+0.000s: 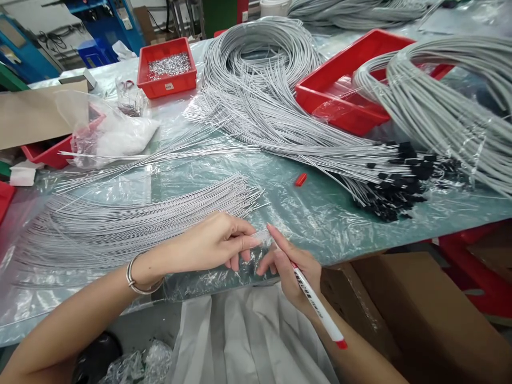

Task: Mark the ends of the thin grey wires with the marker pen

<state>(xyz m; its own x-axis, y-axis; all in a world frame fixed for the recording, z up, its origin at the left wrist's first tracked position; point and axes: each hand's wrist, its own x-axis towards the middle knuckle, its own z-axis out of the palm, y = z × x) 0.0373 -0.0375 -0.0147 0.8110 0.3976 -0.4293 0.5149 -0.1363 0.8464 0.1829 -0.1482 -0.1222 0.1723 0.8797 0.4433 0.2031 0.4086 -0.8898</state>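
My left hand (218, 242) pinches the ends of a small bunch of thin grey wires (260, 234) at the table's near edge. My right hand (294, 269) is closed around a white marker pen with a red end (320, 314), its tip at those wire ends. A fan of loose grey wires (132, 221) lies just left of my hands on the plastic-covered green table (320, 213). A small red pen cap (301, 179) lies on the table beyond my right hand.
A big sheaf of grey wires with black connectors (400, 178) stretches across the middle. Coiled grey cable (448, 96) overlaps a red tray (344, 90). A red bin of metal parts (168, 66) stands at the back. Plastic bags (112, 133) lie left; a cardboard box (420, 314) sits below right.
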